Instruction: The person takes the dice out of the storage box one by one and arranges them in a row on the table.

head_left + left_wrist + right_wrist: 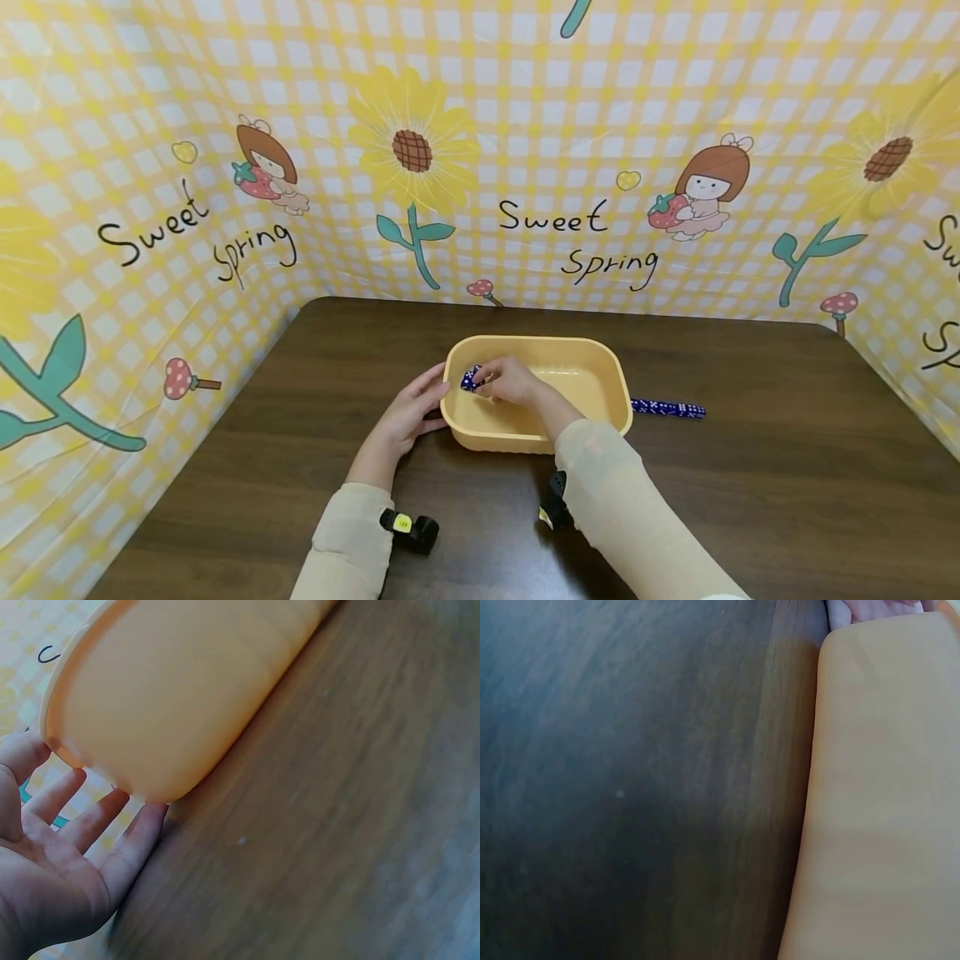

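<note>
A yellow box point(498, 442) with rounded corners sits upright on the dark wooden surface point(757, 467), its mouth facing up, and both hands are at the left part of it. The left hand point(407, 415) is outside the box at its left end, with the fingers spread and fairly straight; in the left wrist view their tips touch the outer wall of the box, and the thumb is up by the rim. The right hand point(512, 382) reaches over the near side of the box and down inside it, fingers bent, their tips right at a small cluster of dice point(468, 381) with white dots on dark blue; whether they pinch any of these dice I cannot tell, and the right wrist view shows mainly the outer wall of the box and the surface. The cluster is inside the box, close to its left end. Outside the box, to the right, a row of dice point(671, 408) in the same blue and white lies on the surface, stretching away from the right end; the box hides where that row begins. Nearer the person than the box are two cream sleeves point(347, 542), each with a small black wrist camera point(425, 534) on it. Beyond the box hangs a yellow and white checked cloth point(525, 142) printed with sunflowers, girls holding strawberries and the words "Sweet Spring"
</note>
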The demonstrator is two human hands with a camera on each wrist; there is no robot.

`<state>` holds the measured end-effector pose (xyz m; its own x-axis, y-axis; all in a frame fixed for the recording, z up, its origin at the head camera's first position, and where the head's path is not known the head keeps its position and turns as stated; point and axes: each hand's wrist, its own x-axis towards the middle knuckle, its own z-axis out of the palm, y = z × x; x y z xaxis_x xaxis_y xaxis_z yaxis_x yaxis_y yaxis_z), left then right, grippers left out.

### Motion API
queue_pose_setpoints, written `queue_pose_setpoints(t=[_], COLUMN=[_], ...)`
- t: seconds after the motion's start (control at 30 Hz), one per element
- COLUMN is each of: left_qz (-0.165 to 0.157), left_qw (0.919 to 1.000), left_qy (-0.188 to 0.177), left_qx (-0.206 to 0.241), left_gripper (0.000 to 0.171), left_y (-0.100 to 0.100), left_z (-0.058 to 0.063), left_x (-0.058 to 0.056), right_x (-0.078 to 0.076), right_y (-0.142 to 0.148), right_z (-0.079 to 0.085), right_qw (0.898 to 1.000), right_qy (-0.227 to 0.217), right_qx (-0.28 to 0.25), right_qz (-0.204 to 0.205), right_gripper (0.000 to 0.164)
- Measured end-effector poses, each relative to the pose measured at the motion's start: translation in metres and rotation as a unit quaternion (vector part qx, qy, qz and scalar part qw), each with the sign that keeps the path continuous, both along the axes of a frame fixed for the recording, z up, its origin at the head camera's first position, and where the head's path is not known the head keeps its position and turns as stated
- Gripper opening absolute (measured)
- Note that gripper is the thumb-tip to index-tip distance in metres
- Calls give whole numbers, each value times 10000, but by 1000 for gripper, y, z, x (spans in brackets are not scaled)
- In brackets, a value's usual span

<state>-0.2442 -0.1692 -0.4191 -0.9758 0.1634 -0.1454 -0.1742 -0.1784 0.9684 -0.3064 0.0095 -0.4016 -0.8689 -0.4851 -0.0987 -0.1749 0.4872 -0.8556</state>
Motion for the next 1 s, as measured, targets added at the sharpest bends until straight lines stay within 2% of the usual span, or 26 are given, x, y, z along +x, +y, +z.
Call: queue_pose_setpoints(t=[0.43, 1.0], left_qz=[11, 12], left_qw=[10000, 10000], left_qy=[21, 32], left_qx=[-30, 65], left_gripper=[52, 51], left_y=[0, 0], left_z=[-1, -2], left_x=[-1, -2], right_x=[0, 0], right_y=[0, 0], right_z=[0, -2], right_qw=[9999, 9980], right_qy=[129, 343], right_qx=[-3, 294], right_qz=[81, 443], right_gripper=[18, 10])
